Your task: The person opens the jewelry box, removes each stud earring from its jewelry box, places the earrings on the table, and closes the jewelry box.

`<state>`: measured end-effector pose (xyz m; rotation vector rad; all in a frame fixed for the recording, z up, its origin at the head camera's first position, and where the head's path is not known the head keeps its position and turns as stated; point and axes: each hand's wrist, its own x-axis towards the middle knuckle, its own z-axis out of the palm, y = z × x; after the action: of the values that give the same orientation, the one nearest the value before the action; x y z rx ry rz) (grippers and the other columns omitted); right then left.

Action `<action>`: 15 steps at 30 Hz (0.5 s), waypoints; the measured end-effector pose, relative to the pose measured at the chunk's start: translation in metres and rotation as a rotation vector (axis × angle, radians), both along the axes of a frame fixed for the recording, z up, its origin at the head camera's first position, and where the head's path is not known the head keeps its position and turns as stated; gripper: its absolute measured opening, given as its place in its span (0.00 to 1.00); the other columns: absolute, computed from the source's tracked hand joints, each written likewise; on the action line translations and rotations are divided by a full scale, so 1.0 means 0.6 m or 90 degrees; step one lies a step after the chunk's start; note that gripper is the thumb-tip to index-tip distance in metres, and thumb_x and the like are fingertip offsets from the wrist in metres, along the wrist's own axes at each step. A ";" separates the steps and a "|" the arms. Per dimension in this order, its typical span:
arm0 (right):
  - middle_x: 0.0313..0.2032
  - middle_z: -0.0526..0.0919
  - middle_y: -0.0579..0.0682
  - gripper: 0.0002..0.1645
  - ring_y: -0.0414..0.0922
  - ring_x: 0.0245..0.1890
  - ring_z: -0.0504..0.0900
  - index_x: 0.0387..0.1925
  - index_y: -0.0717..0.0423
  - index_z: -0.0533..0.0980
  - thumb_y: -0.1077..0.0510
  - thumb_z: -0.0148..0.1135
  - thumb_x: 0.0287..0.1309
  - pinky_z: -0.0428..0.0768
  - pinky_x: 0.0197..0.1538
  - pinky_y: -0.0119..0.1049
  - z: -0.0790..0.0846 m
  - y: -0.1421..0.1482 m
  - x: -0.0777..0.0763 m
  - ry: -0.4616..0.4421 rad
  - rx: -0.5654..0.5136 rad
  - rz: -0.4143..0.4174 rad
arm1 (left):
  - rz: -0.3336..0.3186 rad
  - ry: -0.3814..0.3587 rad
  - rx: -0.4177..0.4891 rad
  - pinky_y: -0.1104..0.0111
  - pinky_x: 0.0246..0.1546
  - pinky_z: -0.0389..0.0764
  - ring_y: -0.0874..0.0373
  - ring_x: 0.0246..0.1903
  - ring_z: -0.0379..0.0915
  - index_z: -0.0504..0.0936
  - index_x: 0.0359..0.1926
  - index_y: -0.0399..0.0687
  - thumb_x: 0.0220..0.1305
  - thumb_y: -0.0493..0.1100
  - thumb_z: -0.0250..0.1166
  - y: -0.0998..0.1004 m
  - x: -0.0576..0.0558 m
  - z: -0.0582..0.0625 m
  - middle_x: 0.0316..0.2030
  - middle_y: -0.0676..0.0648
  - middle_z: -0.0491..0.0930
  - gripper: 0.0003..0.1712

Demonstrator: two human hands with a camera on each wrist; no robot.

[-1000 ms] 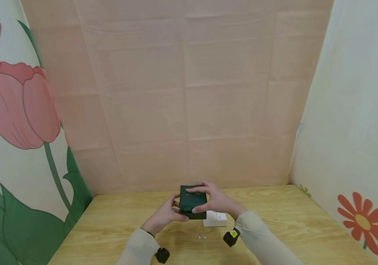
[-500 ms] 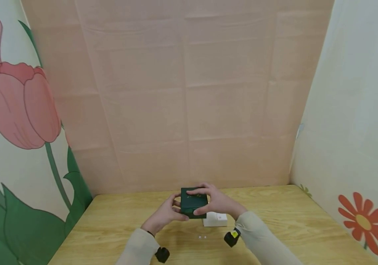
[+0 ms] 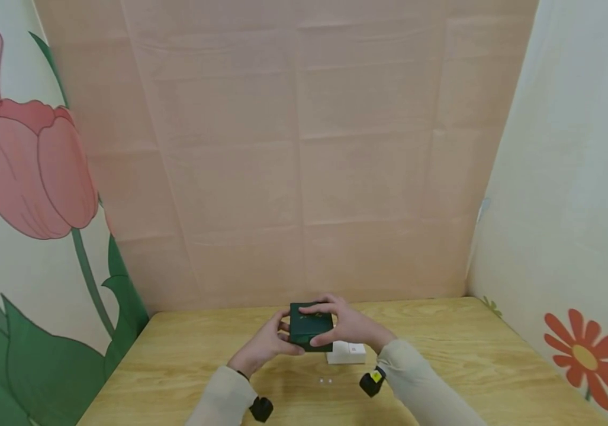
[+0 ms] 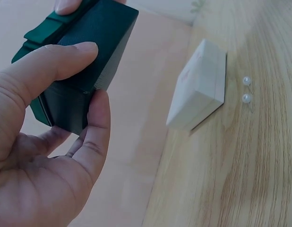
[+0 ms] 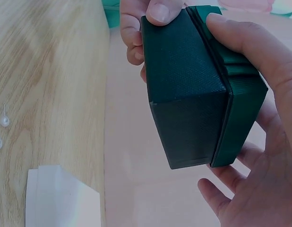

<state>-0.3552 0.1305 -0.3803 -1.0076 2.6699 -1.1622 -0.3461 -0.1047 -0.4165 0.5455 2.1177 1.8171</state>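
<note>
At the 12 o'clock side of the table, the far edge is running along the foot of a pink backdrop; wood is extending past the hands toward 9 and 3 o'clock. A dark green box is being held above the surface, apart from it.

Containers: the lid is sitting over the base, a thin dark seam showing between; contents are hidden. A white box is resting on the table at 4 o'clock of the green one, its inside also hidden. Two pearl-headed pins are lying near each other, between 5 and 6 o'clock.

Grip: the left hand is clasping the base from 9 o'clock, thumb pressing the near face, fingers curling at the underside. The right hand is spanning the lid from 3 o'clock, thumb on its near face, index finger reaching across the top. The green box is sitting between both hands.
</note>
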 end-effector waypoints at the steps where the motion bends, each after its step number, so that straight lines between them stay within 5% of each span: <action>1: 0.64 0.64 0.48 0.38 0.57 0.64 0.58 0.61 0.32 0.74 0.44 0.76 0.44 0.65 0.58 0.62 -0.001 0.000 0.000 0.001 -0.001 0.002 | -0.002 -0.002 0.003 0.58 0.47 0.79 0.51 0.45 0.77 0.50 0.73 0.46 0.49 0.30 0.73 0.000 0.000 0.000 0.48 0.39 0.67 0.56; 9: 0.60 0.66 0.49 0.39 0.54 0.59 0.63 0.62 0.37 0.74 0.44 0.75 0.46 0.68 0.56 0.58 -0.003 0.004 -0.001 0.009 -0.002 0.026 | 0.002 0.004 -0.003 0.58 0.47 0.79 0.51 0.45 0.77 0.52 0.73 0.46 0.49 0.31 0.74 0.005 0.000 -0.001 0.48 0.39 0.68 0.54; 15: 0.61 0.64 0.49 0.37 0.53 0.58 0.67 0.61 0.33 0.74 0.46 0.75 0.47 0.73 0.55 0.49 -0.006 0.006 0.000 -0.055 -0.022 0.023 | 0.004 0.006 -0.006 0.58 0.47 0.79 0.52 0.44 0.77 0.52 0.73 0.47 0.49 0.31 0.74 0.008 0.002 -0.002 0.48 0.38 0.68 0.54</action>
<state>-0.3554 0.1340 -0.3838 -0.9831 2.5639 -1.2192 -0.3450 -0.1000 -0.4178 0.5466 2.1348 1.8104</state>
